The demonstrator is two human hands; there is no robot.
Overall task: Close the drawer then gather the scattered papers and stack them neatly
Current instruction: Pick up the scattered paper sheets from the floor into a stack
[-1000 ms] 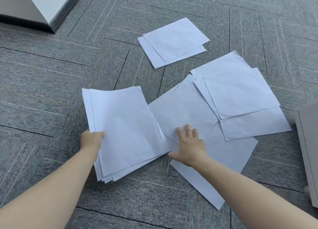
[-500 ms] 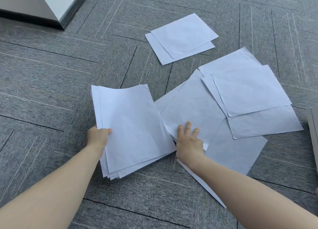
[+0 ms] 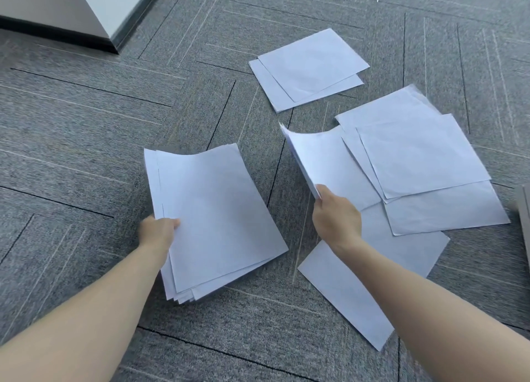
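Papers are what I'm handling here, and the gathered stack [image 3: 212,223] is my landmark on the grey carpet [image 3: 86,123]. My left hand [image 3: 157,232] is closed on the stack's near-left edge, thumb on top, the sheets fanned unevenly at the bottom corner. Just to the right of the stack, my right hand [image 3: 334,218] pinches the near edge of a lifted sheet [image 3: 324,163], which curls upward at its far corner. Beyond that, farther right of the stack, a loose overlapping pile [image 3: 424,163] lies flat, with one long sheet [image 3: 344,289] nearer me. A separate pair of sheets [image 3: 309,68] sits well beyond the stack.

I judge these sheets light, floppy and slick against each other; a single-edge pinch lets them droop and slide. I'd grip along a long edge, thumb above and fingers beneath, and square the edges before adding more.
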